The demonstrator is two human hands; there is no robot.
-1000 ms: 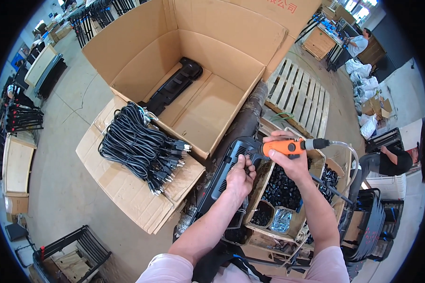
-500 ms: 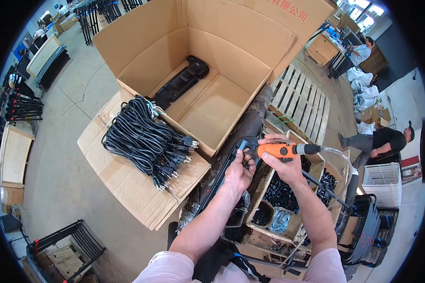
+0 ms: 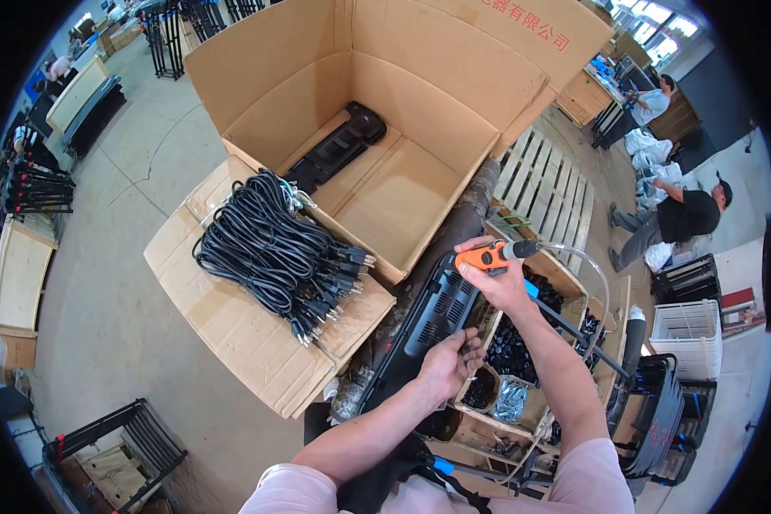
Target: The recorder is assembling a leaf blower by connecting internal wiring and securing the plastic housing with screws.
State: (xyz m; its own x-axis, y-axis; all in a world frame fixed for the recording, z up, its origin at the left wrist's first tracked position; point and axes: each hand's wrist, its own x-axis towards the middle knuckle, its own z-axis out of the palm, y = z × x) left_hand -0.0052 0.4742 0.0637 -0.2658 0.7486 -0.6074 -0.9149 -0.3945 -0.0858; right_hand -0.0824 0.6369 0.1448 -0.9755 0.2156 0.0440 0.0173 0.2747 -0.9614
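Observation:
My right hand (image 3: pixel 504 283) is wrapped round an orange power screwdriver (image 3: pixel 481 257), with a clear hose (image 3: pixel 587 257) running off its back end. The tool's front end is over the far part of a long black vented plastic housing (image 3: pixel 441 313), which lies slanting before me. Beside that housing's near right edge, my left hand (image 3: pixel 451 364) has its fingers curled together; what they hold, if anything, is too small to make out. Just right of those fingers stands a wooden parts tray (image 3: pixel 461 401) with small dark screws (image 3: pixel 480 390), silvery metal pieces (image 3: pixel 511 397) and black plastic parts (image 3: pixel 510 349).
Left of the housing, a bundle of black power cords (image 3: pixel 265 244) lies on a cardboard flap (image 3: pixel 201 300). Beyond it an open carton (image 3: pixel 403 214) holds another black housing (image 3: pixel 341 146). At right are a wooden pallet (image 3: pixel 548 184), white crates (image 3: pixel 687 334) and a person in black (image 3: pixel 690 214).
My right hand and the screwdriver have moved away and slightly left along the housing. My left hand has drawn back from the tool toward the tray. The person in black has shifted.

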